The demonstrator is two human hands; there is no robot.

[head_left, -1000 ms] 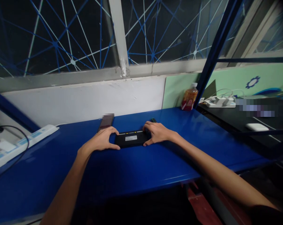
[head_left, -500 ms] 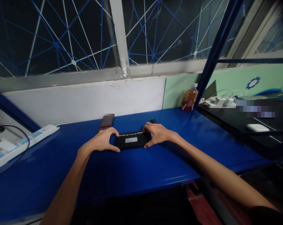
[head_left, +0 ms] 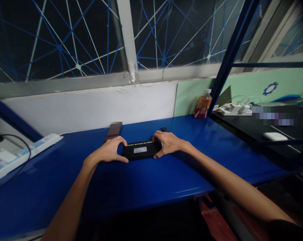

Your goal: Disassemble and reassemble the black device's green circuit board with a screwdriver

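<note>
- A flat, black rectangular box (head_left: 137, 156) with a white label (head_left: 140, 150) is held level at the glossy blue tabletop (head_left: 151, 182).
- Its left end is grasped between thumb and fingers by the left hand (head_left: 108, 150); its right end is likewise grasped by the right hand (head_left: 168, 143).
- Just beyond the left hand, a slim, dark rectangular object (head_left: 114, 130) is seen.
- Farther right, a white-capped, amber bottle (head_left: 203, 105) is placed.

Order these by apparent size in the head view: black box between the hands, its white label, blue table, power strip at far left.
Blue table
Power strip, partly out of frame
Black box
White label
</note>
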